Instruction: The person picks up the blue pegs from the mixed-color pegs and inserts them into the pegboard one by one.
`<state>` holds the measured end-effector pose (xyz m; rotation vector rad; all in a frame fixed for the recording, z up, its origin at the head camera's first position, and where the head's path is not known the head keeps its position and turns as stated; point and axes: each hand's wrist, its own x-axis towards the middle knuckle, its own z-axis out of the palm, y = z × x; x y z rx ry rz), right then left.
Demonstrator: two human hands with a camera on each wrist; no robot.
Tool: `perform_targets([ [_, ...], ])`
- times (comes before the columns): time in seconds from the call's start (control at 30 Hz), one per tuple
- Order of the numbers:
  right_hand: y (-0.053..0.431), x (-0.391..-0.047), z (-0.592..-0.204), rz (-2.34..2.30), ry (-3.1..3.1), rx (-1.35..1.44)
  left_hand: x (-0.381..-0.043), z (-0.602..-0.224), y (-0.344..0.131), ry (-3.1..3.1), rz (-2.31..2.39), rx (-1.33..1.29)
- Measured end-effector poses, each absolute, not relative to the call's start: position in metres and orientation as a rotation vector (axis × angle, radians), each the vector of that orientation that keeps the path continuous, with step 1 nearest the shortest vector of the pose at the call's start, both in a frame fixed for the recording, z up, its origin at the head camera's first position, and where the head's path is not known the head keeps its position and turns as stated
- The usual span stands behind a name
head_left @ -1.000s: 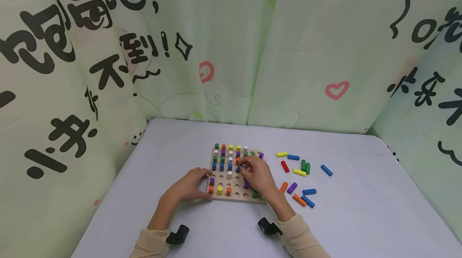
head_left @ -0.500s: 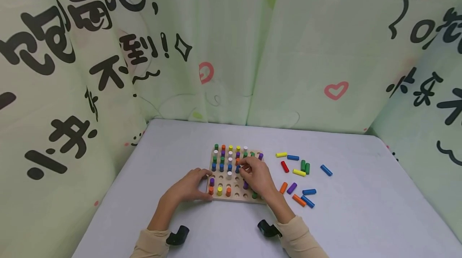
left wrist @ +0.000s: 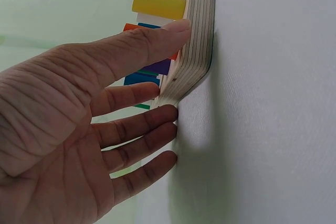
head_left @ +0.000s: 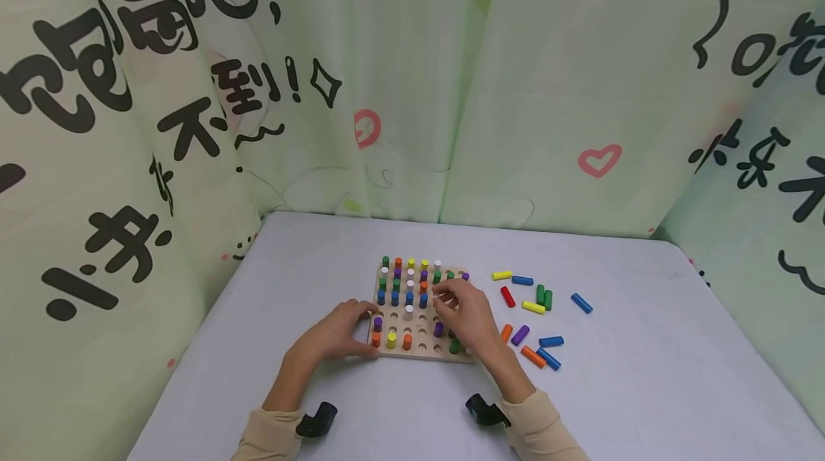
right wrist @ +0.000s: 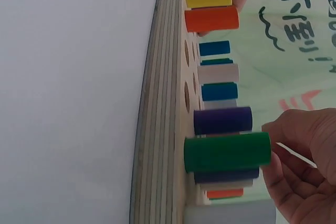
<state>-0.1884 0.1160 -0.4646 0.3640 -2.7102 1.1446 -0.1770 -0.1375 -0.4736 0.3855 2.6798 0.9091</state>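
A wooden pegboard lies on the table with coloured pegs standing in many of its holes. My left hand rests at the board's left edge, fingers extended; in the left wrist view the thumb lies against the board near a yellow peg. Over the board's right part is my right hand, thumb and fingertips bent loosely, with no peg visible between them. Just left of those fingertips a blue peg stands upright, ending a row of blue pegs. The right wrist view has a green peg partly in front of the right hand.
Loose pegs lie right of the board, among them a red peg, a purple peg, an orange peg and, farther right, a blue peg. A printed curtain hangs behind the white table.
The blue peg, tilted in my right fingers a second ago, now stands upright in the board. My right hand has let it go and shifted slightly right. The left hand stays put.
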Motion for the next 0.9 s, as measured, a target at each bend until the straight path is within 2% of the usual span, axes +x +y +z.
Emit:
perform_targets([
  [0.9, 0.173, -0.202, -0.462, 1.066, -2.683, 0.154, -0.177, -0.475, -0.137, 2.685, 0.911, 0.381],
])
